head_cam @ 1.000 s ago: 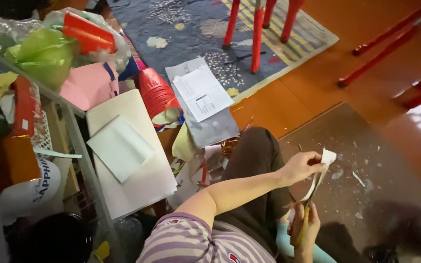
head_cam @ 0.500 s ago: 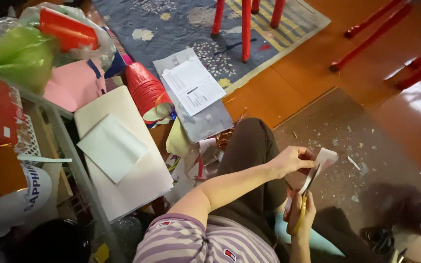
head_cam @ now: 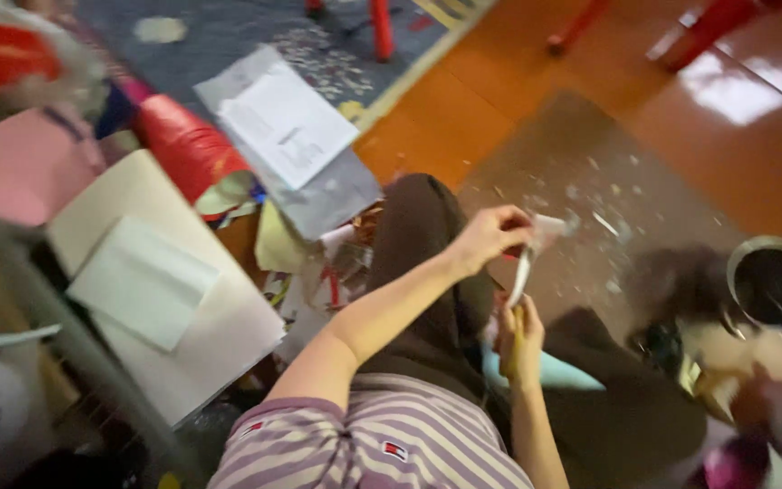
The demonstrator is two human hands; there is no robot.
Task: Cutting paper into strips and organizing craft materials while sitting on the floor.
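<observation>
Pinching a small white paper scrap (head_cam: 546, 226) above the lap, over the brown mat (head_cam: 590, 172).

Left hand (head_cam: 490, 237) is closed on the scrap's edge; right hand (head_cam: 519, 340) is wrapped round a yellow-handled tool (head_cam: 518, 299) (blurred, likely scissors) beneath it. The paper looks light, thin, floppy and easily torn, so best held near the cut.

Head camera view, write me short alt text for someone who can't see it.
A person in a striped shirt sits on the floor, left hand pinching a small white paper piece while the right hand grips a yellow-handled tool below it. White boards, a red roll and papers lie at left.
</observation>
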